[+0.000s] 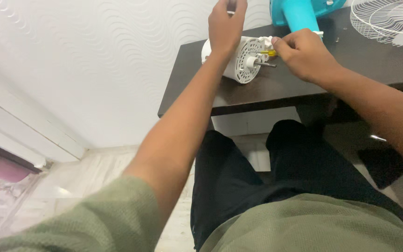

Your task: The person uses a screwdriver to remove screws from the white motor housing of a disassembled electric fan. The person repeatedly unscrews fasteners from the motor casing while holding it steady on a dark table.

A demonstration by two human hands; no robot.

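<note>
A white round fan motor housing [242, 59] lies on its side on the dark brown table [276, 88], its metal shaft pointing right. My left hand [226, 25] is above and over the housing, fingers closed on something small at the top edge of the view. My right hand [304, 53] grips a screwdriver with a yellow handle [269, 53], its tip at the vented face of the housing beside the shaft.
A turquoise fan body [299, 14] stands behind my right hand. A white wire fan guard [388, 21] lies at the table's far right. A white textured wall is at the left, a pale floor below, my black-trousered legs under the table edge.
</note>
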